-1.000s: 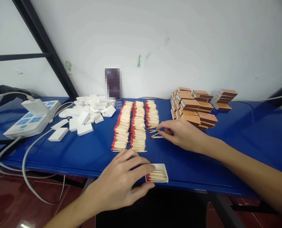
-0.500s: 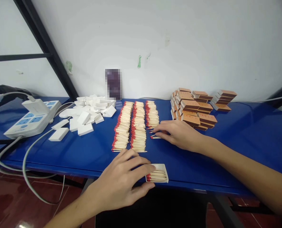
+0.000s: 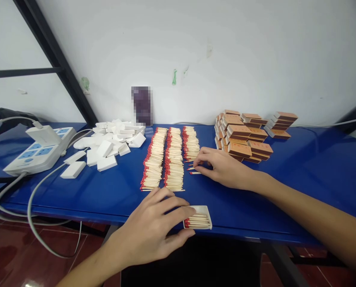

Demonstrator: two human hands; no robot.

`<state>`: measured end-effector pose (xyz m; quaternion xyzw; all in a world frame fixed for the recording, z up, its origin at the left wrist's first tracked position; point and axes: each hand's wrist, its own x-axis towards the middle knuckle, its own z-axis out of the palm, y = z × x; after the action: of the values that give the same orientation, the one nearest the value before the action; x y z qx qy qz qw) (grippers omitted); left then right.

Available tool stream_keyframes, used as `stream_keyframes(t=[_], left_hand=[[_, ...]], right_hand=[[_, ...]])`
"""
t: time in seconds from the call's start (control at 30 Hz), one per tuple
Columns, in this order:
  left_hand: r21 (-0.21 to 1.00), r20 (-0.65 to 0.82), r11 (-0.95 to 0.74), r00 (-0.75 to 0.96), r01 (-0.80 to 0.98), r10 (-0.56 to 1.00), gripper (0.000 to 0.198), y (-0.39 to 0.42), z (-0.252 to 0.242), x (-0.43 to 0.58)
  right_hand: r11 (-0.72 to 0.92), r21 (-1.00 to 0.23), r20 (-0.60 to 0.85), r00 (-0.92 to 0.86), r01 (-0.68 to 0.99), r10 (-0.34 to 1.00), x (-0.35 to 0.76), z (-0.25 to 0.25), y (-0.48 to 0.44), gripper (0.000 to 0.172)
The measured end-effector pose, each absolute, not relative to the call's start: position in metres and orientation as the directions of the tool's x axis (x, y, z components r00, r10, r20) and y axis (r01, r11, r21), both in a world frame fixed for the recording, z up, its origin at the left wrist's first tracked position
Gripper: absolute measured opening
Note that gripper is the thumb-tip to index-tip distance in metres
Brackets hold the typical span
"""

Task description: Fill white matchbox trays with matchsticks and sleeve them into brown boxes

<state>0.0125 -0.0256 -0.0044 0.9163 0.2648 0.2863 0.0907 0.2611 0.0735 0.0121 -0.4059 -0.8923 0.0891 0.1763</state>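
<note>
The tray (image 3: 202,209) lay at the front edge of the bench (image 3: 97,195), near the middle of that edge, open side up; matches (image 3: 198,221) filled the visible part of it, heads to the left, with bare floor showing along its far side. The left hand (image 3: 155,223) was at the tray's left end; its grip was closed about that end, index finger over the far left corner and thumb at the near left corner; how hard it pressed could not be told. The right hand (image 3: 222,169) was farther from the front edge, at the loose matches (image 3: 195,173) below the right row (image 3: 191,143); thumb and index finger were nearly together, but whether they pinched a match could not be told. The left row (image 3: 155,159) and middle row (image 3: 174,159) reached closer to the front edge; boxes (image 3: 240,135) were stacked toward the back right, white pieces (image 3: 115,139) heaped toward the back left.

Likely faults, by judgement: a push toward the front edge could tip the tray off the bench and spill its matches; a slack left grip could let it turn; a sweep of the right hand could scatter the right row; too wide a pinch could turn a match crosswise; the left fingers, close beside the middle row, could disturb its near end if lifted carelessly.
</note>
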Motion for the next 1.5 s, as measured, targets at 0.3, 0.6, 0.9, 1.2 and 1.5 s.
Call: stream_keyframes(t=[0.3,0.6,0.9,1.2,1.5], left_hand=[[0.327,0.466,-0.841,0.700,0.431,0.541,0.021,-0.027,-0.007,0.011],[0.328,0.465,-0.842,0.703,0.428,0.539,0.021,-0.025,-0.006,0.012],[0.330,0.458,-0.841,0.707,0.429,0.540,0.022,-0.025,-0.007,0.012],[0.338,0.459,-0.838,0.703,0.428,0.544,0.024,-0.026,-0.008,0.010],[0.334,0.458,-0.840,0.705,0.427,0.541,0.023,-0.025,-0.007,0.011]], right_hand=[[0.672,-0.314,0.233,-0.632,0.671,0.740,0.258,0.013,0.072,0.017],[0.690,-0.272,0.219,-0.655,0.671,0.723,0.264,0.013,0.070,0.018],[0.670,-0.221,0.319,-0.597,0.709,0.736,0.266,0.011,0.074,0.019],[0.656,-0.085,0.301,-0.609,0.750,0.734,0.262,0.006,0.083,0.018],[0.640,-0.143,0.276,-0.591,0.755,0.758,0.263,0.006,0.085,0.018]])
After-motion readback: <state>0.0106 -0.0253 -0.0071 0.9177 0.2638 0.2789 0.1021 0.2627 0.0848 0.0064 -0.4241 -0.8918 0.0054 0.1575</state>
